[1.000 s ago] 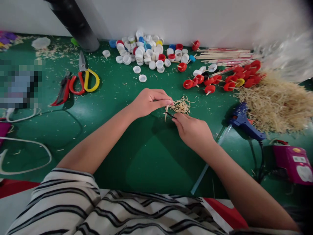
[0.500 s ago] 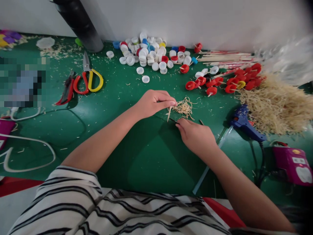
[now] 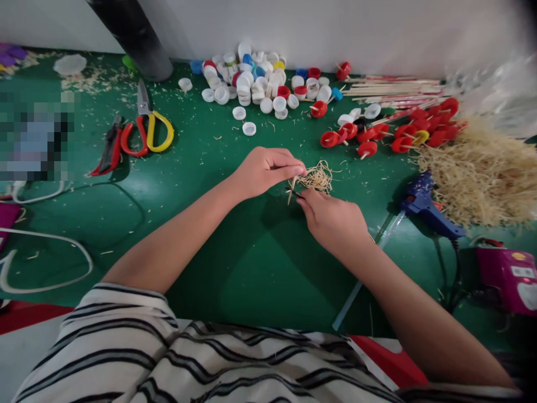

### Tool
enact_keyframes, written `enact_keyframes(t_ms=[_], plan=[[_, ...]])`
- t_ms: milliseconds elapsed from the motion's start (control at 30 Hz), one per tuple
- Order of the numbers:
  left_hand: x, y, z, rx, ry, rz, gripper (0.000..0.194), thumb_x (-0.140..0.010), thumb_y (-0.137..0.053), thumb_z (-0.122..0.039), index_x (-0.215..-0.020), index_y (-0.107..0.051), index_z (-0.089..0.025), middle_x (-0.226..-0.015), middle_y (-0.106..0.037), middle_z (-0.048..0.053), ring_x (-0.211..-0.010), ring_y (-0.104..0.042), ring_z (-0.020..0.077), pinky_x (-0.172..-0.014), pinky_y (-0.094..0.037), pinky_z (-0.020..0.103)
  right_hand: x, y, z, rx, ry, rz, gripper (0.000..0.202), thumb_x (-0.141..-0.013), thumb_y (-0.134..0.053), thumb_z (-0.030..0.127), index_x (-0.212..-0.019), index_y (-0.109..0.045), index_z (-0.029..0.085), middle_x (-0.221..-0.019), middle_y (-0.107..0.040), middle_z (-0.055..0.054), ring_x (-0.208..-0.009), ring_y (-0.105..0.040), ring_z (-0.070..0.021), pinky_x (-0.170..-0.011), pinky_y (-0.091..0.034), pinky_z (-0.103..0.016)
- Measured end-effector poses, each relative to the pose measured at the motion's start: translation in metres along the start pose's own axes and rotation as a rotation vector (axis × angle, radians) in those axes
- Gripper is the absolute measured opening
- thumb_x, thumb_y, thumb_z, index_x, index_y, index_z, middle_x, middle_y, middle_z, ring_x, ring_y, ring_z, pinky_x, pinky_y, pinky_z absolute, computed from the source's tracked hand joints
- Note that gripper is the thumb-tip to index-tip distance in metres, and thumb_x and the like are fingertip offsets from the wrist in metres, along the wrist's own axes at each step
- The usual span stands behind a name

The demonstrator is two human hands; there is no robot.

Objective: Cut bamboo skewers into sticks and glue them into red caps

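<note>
Between the fingertips of my left hand [image 3: 268, 172] is a short, thin wooden stick [image 3: 290, 197], pointing down toward the table. My right hand [image 3: 333, 217] pinches a slim dark tool [image 3: 297, 194], most of it hidden by the fingers. The tool's tip meets or crosses the stick; its exact kind is too small to make out. Just behind both hands lies a small tangle of pale straw-like fibres [image 3: 319, 177] on the green table [image 3: 251, 268].
White and coloured bottle caps [image 3: 251, 84] are heaped by the wall. To the right are red caps on sticks [image 3: 436, 120], a larger straw pile [image 3: 486, 179] and a blue glue gun [image 3: 423, 204]. Scissors [image 3: 145, 120] and red-handled cutters [image 3: 109, 148] lie left, near a black bottle [image 3: 138, 39].
My right hand has shifted slightly left and up, bringing the dark tool's tip onto the stick. My left hand keeps its pinch. The whole view has tilted a little.
</note>
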State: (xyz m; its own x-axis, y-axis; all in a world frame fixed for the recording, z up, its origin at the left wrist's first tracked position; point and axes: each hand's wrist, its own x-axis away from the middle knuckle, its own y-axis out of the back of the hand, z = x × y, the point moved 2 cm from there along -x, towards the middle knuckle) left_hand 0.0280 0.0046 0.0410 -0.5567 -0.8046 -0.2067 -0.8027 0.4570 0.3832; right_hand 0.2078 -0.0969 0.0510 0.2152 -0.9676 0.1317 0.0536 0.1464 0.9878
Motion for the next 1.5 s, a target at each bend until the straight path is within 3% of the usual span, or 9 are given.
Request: enact_keyframes(t_ms=[533,800,967,1167,1300,1500], plan=[[0.0,-0.001,0.003,0.028,-0.013,-0.002,0.028,-0.098,-0.074,-0.049,-0.096,-0.09,-0.025,-0.105,-0.085,0.003,-0.094,-0.078,0.017,-0.088,-0.063,0.032,0.015,-0.002,0.0,0.065,0.002,0.024,0.038,-0.116,-0.036,0.035,-0.116,-0.071,0.021,-0.105,-0.083,-0.01,-0.078,-0.073,-0.0231,-0.057,-0.017,-0.036],[-0.003,-0.002,0.003,0.012,-0.021,0.011,0.029,-0.098,-0.074,-0.049,-0.097,-0.09,-0.024,-0.105,-0.085,0.004,-0.094,-0.078,0.0165,-0.09,-0.062,0.032,0.009,0.0,0.005,0.045,-0.009,0.059,0.036,-0.116,-0.036,0.034,-0.117,-0.069,0.021,-0.109,-0.083,-0.01,-0.084,-0.076,-0.0248,-0.058,-0.022,-0.036],[-0.003,0.0,0.005,0.005,-0.043,0.008,0.034,-0.098,-0.073,-0.053,-0.092,-0.089,-0.023,-0.103,-0.085,0.004,-0.094,-0.079,0.0165,-0.088,-0.062,0.03,0.005,0.005,0.009,0.07,-0.013,0.086,0.037,-0.116,-0.034,0.034,-0.117,-0.069,0.021,-0.101,-0.082,-0.009,-0.08,-0.075,-0.0252,-0.058,-0.021,-0.036],[-0.002,-0.005,0.004,0.016,-0.067,0.019,0.036,-0.1,-0.071,-0.054,-0.091,-0.087,-0.022,-0.104,-0.085,0.004,-0.095,-0.079,0.0164,-0.088,-0.062,0.03,0.018,-0.001,0.015,0.144,0.009,0.113,0.04,-0.116,-0.03,0.029,-0.122,-0.068,0.02,-0.098,-0.08,-0.01,-0.073,-0.074,-0.0245,-0.054,-0.018,-0.037],[-0.002,-0.005,0.003,0.028,-0.074,0.017,0.032,-0.1,-0.071,-0.048,-0.091,-0.087,-0.022,-0.104,-0.084,0.004,-0.095,-0.079,0.0159,-0.087,-0.061,0.03,0.024,-0.006,0.016,0.152,-0.004,0.105,0.04,-0.116,-0.03,0.03,-0.124,-0.068,0.021,-0.1,-0.079,-0.009,-0.072,-0.073,-0.0229,-0.054,-0.016,-0.037],[-0.003,-0.004,0.003,0.004,-0.067,0.046,0.027,-0.102,-0.066,-0.038,-0.1,-0.087,-0.021,-0.102,-0.083,0.005,-0.084,-0.074,0.0128,-0.08,-0.058,0.029,0.012,0.005,0.01,0.068,-0.017,0.067,0.036,-0.116,-0.035,0.035,-0.119,-0.069,0.021,-0.109,-0.081,-0.007,-0.082,-0.072,-0.0213,-0.057,-0.018,-0.035]])
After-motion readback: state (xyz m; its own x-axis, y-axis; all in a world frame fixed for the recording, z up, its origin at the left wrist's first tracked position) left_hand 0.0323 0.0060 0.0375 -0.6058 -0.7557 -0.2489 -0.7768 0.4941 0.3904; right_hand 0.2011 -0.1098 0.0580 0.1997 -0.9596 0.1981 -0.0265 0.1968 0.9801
